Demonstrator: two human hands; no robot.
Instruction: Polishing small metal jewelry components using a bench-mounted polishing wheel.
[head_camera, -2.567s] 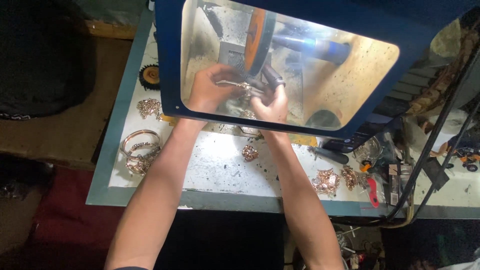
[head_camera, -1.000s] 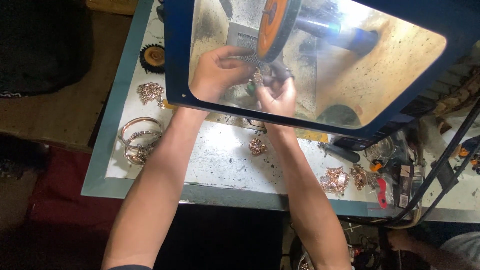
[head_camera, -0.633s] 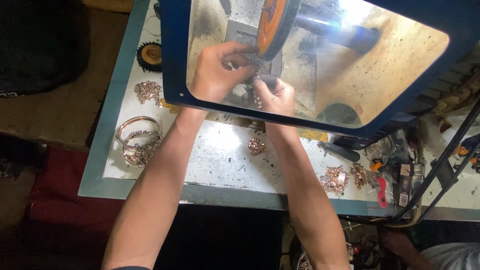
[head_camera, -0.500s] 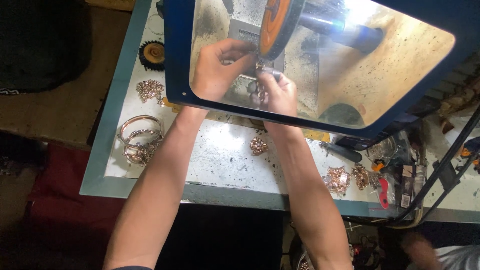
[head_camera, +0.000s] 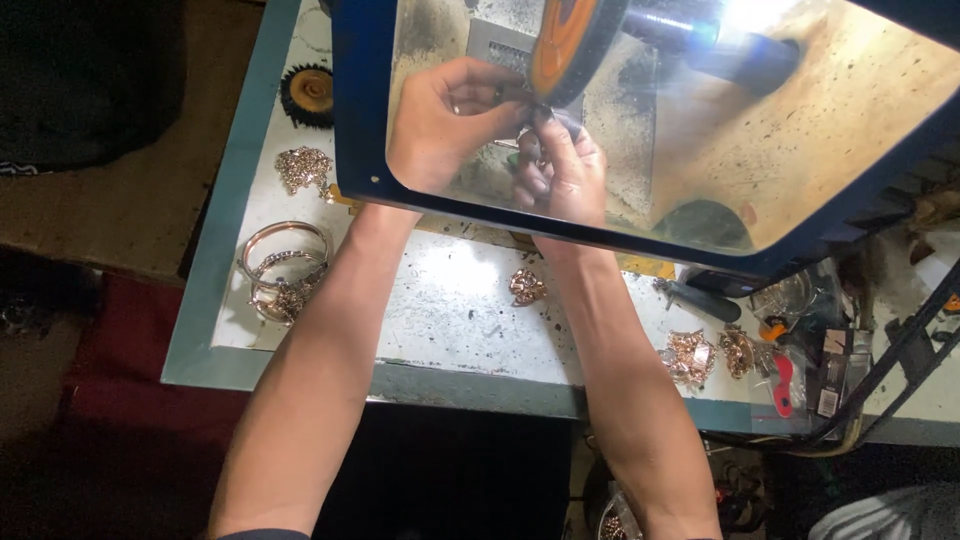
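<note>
Behind the shield, your left hand and right hand were both pinched shut on a small metal piece, held between them against the orange wheel just above. With fingertips that near, the wheel could have snatched the piece or grazed you.

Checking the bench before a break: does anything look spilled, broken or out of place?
Nothing stands out. Both hands hold a small piece at the orange wheel behind the clear shield. Bangles and other jewellery pieces lie loosely scattered on the table, none visibly damaged.
</note>
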